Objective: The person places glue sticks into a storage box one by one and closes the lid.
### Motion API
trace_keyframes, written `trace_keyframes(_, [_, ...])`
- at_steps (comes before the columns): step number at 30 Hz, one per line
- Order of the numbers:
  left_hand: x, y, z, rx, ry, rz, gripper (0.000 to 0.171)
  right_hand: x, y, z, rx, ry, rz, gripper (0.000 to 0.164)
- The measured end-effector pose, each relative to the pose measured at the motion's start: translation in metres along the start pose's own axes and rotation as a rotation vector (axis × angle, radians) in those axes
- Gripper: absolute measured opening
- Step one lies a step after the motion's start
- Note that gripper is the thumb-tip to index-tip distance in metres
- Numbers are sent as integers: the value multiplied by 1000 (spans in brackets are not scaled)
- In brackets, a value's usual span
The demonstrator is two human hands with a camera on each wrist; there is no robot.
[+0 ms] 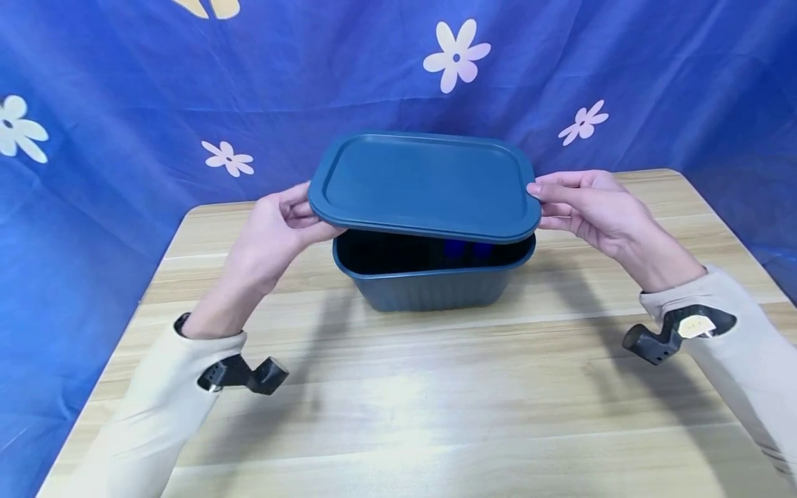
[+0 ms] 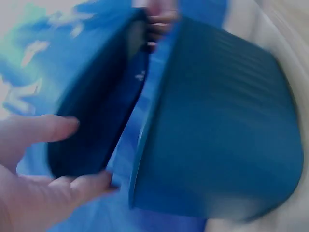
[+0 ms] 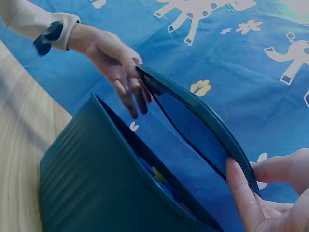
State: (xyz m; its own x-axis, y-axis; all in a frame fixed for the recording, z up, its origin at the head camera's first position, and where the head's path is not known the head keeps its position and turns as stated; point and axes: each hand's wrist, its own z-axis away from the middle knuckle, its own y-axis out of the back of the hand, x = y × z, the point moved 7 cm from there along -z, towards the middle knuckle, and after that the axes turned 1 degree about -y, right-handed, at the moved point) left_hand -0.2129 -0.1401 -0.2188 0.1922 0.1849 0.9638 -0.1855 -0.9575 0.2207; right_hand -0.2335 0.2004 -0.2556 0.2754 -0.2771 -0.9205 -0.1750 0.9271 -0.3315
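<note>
A dark blue rectangular lid (image 1: 423,183) with rounded corners is held above a matching ribbed box (image 1: 436,290) on the table. My left hand (image 1: 274,228) pinches the lid's left end, while my right hand (image 1: 598,207) pinches its right end, thumb on top. In the right wrist view a clear gap separates the tilted lid (image 3: 207,118) from the rim of the box (image 3: 106,169). Inside the box, partly hidden, are some blue and yellow items (image 3: 159,176); their kind cannot be made out.
The box stands toward the far edge of a light wood-grain table (image 1: 398,401). Behind it hangs a blue cloth (image 1: 349,76) printed with white flowers. A black wrist camera mount (image 1: 243,373) is strapped over each pale sleeve.
</note>
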Motion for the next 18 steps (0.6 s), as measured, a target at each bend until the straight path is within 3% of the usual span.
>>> trace_keyframes(2, [-10,3,-1,-67,117,276,56,1,1,0,2,1,15,9])
trace_keyframes(4, [-14,7,-2,-119,156,439,54,0,3,-1,7,8,34,9])
trace_keyframes(5, [-15,9,-2,-132,166,476,53,0,3,-1,13,13,48,9])
trace_keyframes(11, [-23,16,-7,-205,226,559,25,-1,8,-1,28,29,105,10])
trace_keyframes(18, [-35,19,-10,-235,369,608,20,1,11,-4,15,27,160,12])
